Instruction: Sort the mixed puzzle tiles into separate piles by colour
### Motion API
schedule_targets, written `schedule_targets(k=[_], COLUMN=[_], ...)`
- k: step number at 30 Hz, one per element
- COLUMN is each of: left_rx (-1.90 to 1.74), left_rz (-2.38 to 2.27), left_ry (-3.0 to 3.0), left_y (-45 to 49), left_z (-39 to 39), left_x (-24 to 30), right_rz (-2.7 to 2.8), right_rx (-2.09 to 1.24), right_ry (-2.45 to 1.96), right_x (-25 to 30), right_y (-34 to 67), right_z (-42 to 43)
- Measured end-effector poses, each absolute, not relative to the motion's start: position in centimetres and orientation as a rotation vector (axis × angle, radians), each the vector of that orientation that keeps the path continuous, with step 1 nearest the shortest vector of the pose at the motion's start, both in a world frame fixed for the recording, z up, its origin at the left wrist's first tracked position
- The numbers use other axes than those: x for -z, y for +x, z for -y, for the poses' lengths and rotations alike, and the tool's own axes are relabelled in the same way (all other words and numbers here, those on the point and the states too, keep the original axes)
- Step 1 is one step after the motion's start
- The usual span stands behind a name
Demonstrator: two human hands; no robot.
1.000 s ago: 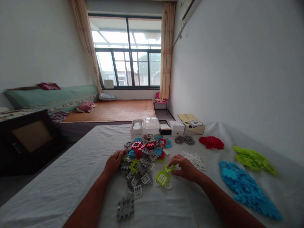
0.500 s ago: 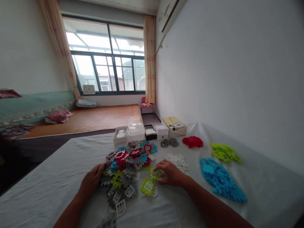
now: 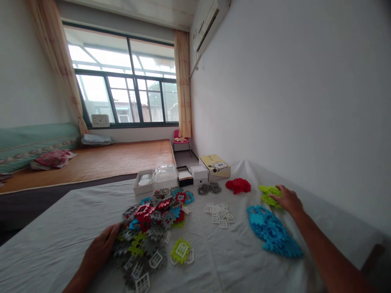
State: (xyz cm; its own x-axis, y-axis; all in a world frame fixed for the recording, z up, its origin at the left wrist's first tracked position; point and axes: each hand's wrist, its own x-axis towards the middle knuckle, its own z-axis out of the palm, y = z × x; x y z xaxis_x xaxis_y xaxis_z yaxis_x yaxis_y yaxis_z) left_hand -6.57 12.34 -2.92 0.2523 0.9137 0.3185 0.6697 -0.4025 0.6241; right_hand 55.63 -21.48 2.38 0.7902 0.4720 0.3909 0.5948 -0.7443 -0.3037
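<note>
A mixed pile of gear-edged plastic building pieces (image 3: 159, 211) in red, blue, grey and lime green lies on the cloth, with white window pieces among them. Against the pile's left edge rests my left hand (image 3: 102, 244). It looks loosely open, and its fingertips are partly hidden. Over at the right, my right hand (image 3: 290, 199) is at the lime green pieces (image 3: 269, 191); thumb and forefinger look closed on a green piece there, largely covered by the fingers. A lime green gear piece (image 3: 177, 254) with a white window piece (image 3: 182, 250) on it lies in front.
Sorted heaps lie to the right: blue pieces (image 3: 269, 232), red pieces (image 3: 238, 186), white window pieces (image 3: 220, 213) and grey pieces (image 3: 209, 188). A yellow box (image 3: 215, 167), a white box (image 3: 199, 175) and a clear container (image 3: 165, 175) stand along the back edge.
My right hand has moved from beside the mixed pile to the lime green heap. The green piece it was gripping is gone from the middle. My left hand stays by the pile.
</note>
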Motion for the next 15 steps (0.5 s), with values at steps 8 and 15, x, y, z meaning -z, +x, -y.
schedule_targets(k=[8,15], left_rx=[-0.899,-0.879], left_rz=[-1.397,-1.357], left_ry=[2.207,2.188], left_y=[-5.8,-5.8], left_z=[-10.1,-9.4], left_x=[1.8,1.7], right_rz=[1.657,2.261], right_rx=[-0.096,-0.356], right_ry=[-1.893,-1.555], right_x=[-5.0,-3.2], right_y=[39.7,23.7], right_z=[14.4,10.6])
